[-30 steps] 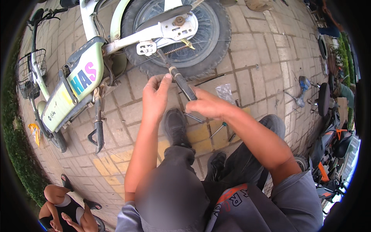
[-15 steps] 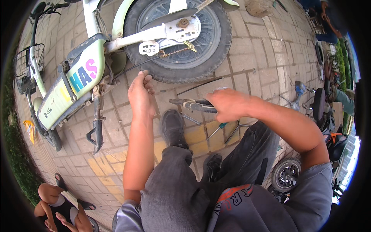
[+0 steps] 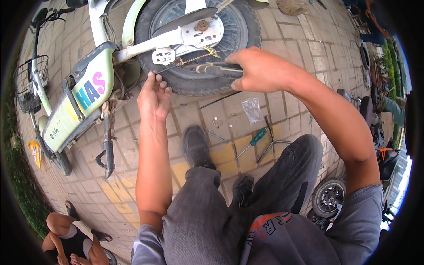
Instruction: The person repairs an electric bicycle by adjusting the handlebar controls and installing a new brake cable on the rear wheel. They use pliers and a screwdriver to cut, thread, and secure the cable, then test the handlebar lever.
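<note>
My left hand [image 3: 154,97] is palm up below the bike's white arm, fingertips curled at a thin black cable [image 3: 166,70]. My right hand [image 3: 260,70] grips dark-handled pliers [image 3: 221,70], their head pointing left, in front of the lying bike's rear wheel [image 3: 168,86], close to a spring [image 3: 196,58] on the cable and a gold brake lever [image 3: 211,51]. Below, on the paving, lie a plastic bag [image 3: 252,110], a metal wrench [image 3: 216,134], a green-handled screwdriver [image 3: 255,138], a three-armed socket wrench [image 3: 269,145] and small white bits.
The pale green bike body [image 3: 75,119] with coloured lettering fills the upper left, a basket [image 3: 33,77] beyond it. A seated person [image 3: 62,225] is at lower left. A loose wheel [image 3: 329,196], parked scooters [image 3: 388,168] and another person [image 3: 375,26] are at right.
Both hands have moved up toward the wheel and cable. The pliers went from upright against the bike's bracket, down over the paving, and back up, now held nearly level.
</note>
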{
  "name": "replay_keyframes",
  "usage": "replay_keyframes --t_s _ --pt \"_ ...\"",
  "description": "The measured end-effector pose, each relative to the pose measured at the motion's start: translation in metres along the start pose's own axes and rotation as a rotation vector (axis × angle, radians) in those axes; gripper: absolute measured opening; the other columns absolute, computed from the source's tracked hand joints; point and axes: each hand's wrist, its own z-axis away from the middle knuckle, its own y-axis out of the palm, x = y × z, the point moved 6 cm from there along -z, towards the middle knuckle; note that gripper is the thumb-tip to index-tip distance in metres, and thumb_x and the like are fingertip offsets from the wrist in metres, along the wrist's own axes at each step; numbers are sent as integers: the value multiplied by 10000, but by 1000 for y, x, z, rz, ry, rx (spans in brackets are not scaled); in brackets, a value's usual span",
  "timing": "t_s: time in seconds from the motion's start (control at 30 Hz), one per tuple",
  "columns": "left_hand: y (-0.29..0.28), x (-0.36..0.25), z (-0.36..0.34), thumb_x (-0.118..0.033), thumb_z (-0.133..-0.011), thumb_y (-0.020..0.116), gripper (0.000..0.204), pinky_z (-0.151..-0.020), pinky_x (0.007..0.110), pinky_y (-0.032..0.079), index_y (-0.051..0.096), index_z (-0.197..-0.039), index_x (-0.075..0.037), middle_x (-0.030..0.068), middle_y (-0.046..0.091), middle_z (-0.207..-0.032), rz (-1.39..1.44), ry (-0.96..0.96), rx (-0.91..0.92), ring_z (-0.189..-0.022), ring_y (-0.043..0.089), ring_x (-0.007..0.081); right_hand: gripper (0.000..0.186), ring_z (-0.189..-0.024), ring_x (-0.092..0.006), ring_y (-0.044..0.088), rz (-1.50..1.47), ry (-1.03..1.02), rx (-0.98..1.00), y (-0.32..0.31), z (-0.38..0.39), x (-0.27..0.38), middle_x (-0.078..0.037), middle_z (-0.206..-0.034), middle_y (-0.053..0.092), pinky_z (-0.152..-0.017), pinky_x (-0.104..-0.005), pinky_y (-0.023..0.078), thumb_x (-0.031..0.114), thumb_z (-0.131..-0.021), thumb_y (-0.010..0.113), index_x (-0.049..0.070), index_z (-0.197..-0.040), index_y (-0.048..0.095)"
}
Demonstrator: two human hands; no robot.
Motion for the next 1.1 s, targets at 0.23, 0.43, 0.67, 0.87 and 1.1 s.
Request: replay_keyframes --t_s 0.23,0.43,0.67,0.87,1.1 --pt "11 2 7 -192 -895 644 204 -659 322 486 602 -994 -19 82 638 -860 -153 28 -65 -736 577 169 525 -924 -350 624 -131 -73 193 83 39 -39 -210 -972 650 -800 -398 480 192 -688 742 -10 -1146 582" --pt "39 20 9 -201 -878 674 240 -628 300 522 573 -935 9 105 653 -836 -228 20 57 -681 608 161 562 -941 -290 613 -379 19 32 138 64 -154 -184 -1009 639 -825 -356 470 130 -641 758 10 -1158 573" --pt "38 23 2 -177 -863 692 218 -595 288 503 563 -894 -5 83 628 -784 -274 74 76 -641 583 146 603 -1028 -338 577 -188 266 78 187 84 -280 -167 -1104 621 -899 -381 448 141 -626 763 37 -1186 565" --pt "42 26 2 -153 -861 691 204 -567 273 464 556 -867 -1 74 600 -756 -213 138 119 -603 538 132 568 -1158 -379 487 34 268 -116 181 70 -255 -202 -1230 544 -989 -415 393 232 -699 750 35 -1199 565" --pt "39 27 7 -112 -879 654 131 -587 281 467 564 -866 -19 67 600 -784 -153 131 126 -647 546 140 374 -855 -217 626 -761 -159 -207 124 -2 -66 -135 -944 647 -762 -326 502 203 -824 692 -26 -1108 606"
